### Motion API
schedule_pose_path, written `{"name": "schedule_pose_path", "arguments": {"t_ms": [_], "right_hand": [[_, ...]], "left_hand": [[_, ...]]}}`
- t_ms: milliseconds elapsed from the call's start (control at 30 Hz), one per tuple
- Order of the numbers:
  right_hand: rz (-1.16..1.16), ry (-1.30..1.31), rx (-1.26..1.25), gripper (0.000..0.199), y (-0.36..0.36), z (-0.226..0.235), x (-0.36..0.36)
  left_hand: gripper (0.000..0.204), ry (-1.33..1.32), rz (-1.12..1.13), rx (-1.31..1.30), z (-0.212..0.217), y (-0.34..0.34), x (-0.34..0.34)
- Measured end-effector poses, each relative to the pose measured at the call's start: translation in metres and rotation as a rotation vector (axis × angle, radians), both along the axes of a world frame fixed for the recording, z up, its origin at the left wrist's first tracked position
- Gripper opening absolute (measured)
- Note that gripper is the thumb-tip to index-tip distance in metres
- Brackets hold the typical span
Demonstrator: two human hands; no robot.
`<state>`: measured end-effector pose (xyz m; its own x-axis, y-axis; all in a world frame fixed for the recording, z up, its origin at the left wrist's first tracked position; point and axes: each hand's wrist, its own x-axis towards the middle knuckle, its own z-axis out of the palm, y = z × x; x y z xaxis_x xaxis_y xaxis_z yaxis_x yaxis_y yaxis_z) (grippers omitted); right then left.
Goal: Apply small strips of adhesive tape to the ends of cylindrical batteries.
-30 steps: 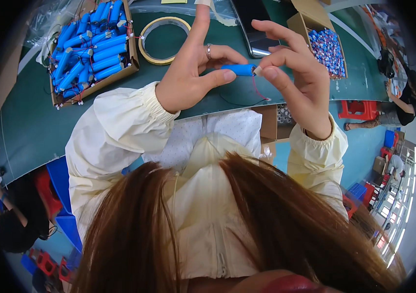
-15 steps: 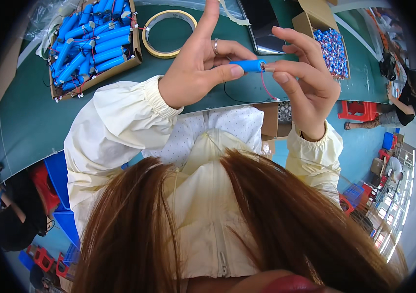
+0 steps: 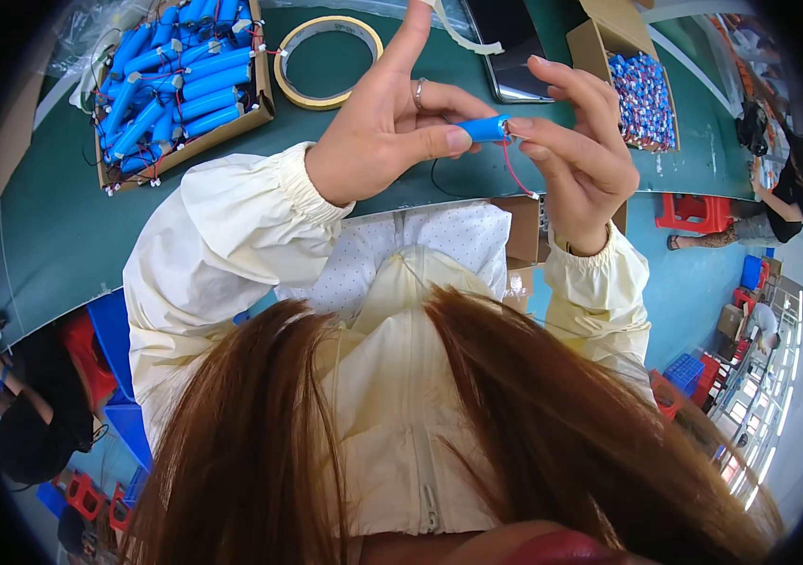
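A blue cylindrical battery (image 3: 484, 129) lies across the fingers of my left hand (image 3: 378, 132), gripped between thumb and fingers. Red and black wires come from it, and the red one hangs down to a small white connector (image 3: 533, 196). My right hand (image 3: 590, 155) closes in at the wired end. Its index fingertip presses on that end with the thumb just below, while the other fingers are raised. What lies under the fingertip is hidden. From my upright left index finger, a strip of pale tape (image 3: 462, 38) curls off to the right.
On the green table (image 3: 53, 250) stands a carton of blue batteries (image 3: 180, 94), left, beside a roll of tape (image 3: 284, 89). A dark flat device (image 3: 514, 71) lies at the back. Right stands a carton of small blue-and-red parts (image 3: 641, 99). People sit at both sides.
My right hand has shifted slightly left and down, its index fingertip now against the battery's end. The battery and the tape strip have moved a little to the right.
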<state>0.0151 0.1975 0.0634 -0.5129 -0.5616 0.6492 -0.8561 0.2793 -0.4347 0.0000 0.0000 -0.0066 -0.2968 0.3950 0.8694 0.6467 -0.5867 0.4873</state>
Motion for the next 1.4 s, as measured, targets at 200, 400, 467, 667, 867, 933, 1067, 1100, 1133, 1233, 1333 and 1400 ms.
{"name": "schedule_pose_path", "arguments": {"t_ms": [200,400,467,667,867,933,1067,1100,1133,1233,1333,1400], "right_hand": [[-0.076,0.147,-0.033,0.017,-0.010,0.001,0.009],[-0.237,0.290,0.132,0.018,-0.009,0.008,0.017],[-0.246,0.308,0.200,0.021,-0.008,0.011,0.017],[-0.249,0.361,0.381,0.026,-0.008,0.020,0.014],[-0.131,0.255,0.279,0.039,-0.007,0.015,0.007],[-0.033,0.160,0.008,0.042,0.000,0.008,0.000],[0.070,0.007,-0.036,0.036,0.000,-0.001,-0.004],[0.071,0.008,-0.037,0.036,-0.004,-0.002,-0.005],[0.114,-0.077,-0.043,0.034,-0.006,-0.002,-0.006],[0.155,-0.174,0.008,0.032,-0.016,0.005,-0.008],[0.197,0.001,0.122,0.016,-0.017,0.007,-0.013],[0.206,-0.015,0.124,0.018,-0.020,0.003,-0.013]], "left_hand": [[0.099,-0.565,-0.027,-0.033,0.007,-0.002,0.011],[0.100,0.065,0.019,-0.024,-0.002,0.000,-0.005],[0.100,0.056,-0.003,-0.019,-0.004,0.001,-0.006],[0.100,0.037,-0.050,-0.013,-0.003,-0.001,-0.007],[0.101,0.082,-0.105,-0.063,-0.004,-0.001,-0.011],[0.101,0.174,-0.160,-0.056,-0.002,0.000,-0.017],[0.101,0.135,-0.143,-0.115,0.012,-0.003,0.003],[0.101,-0.547,-0.188,-0.131,0.032,-0.006,0.028],[0.100,-1.232,-0.209,-0.142,0.046,-0.007,0.041],[0.099,-1.048,-0.122,-0.127,0.031,-0.003,0.036],[0.099,-1.058,-0.176,-0.086,0.025,-0.002,0.032],[0.099,-1.052,-0.125,-0.120,0.030,-0.004,0.031]]}}
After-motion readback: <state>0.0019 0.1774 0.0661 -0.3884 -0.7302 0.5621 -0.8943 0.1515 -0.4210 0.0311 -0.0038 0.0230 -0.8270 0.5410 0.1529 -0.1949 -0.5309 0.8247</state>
